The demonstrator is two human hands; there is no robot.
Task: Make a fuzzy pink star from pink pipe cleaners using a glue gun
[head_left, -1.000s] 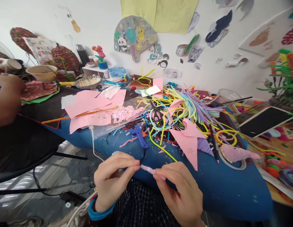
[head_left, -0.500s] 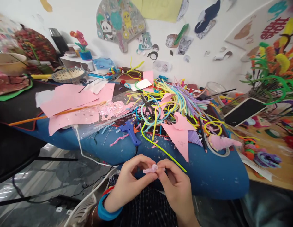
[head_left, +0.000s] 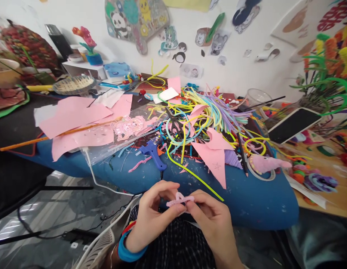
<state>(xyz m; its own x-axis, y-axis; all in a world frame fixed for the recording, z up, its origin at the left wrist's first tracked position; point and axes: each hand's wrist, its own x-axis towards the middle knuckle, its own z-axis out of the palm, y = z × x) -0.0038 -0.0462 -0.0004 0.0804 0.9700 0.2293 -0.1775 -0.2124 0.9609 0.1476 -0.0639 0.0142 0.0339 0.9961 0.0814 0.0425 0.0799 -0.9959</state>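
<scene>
Between both hands, above my lap, is a small pale-pink pipe cleaner shape, bent with a loop standing at its middle. My left hand pinches its left part between thumb and fingers. Thumb and fingertips of my right hand close on its right end. Beyond the hands, a blue hot glue gun lies at the table's padded edge. A yellow-green pipe cleaner stretches from the pile towards my right hand. Black scissors rest among the coloured pipe cleaners.
Pink felt sheets lie at left under a clear bag, and a cut pink piece lies right of centre. A black pencil, a tape roll and a phone are at right. A white cable hangs over the front edge.
The pink pipe cleaner piece has turned in my fingers, so its loop now shows upright. My fingers shifted slightly on it. The camera view has moved a little.
</scene>
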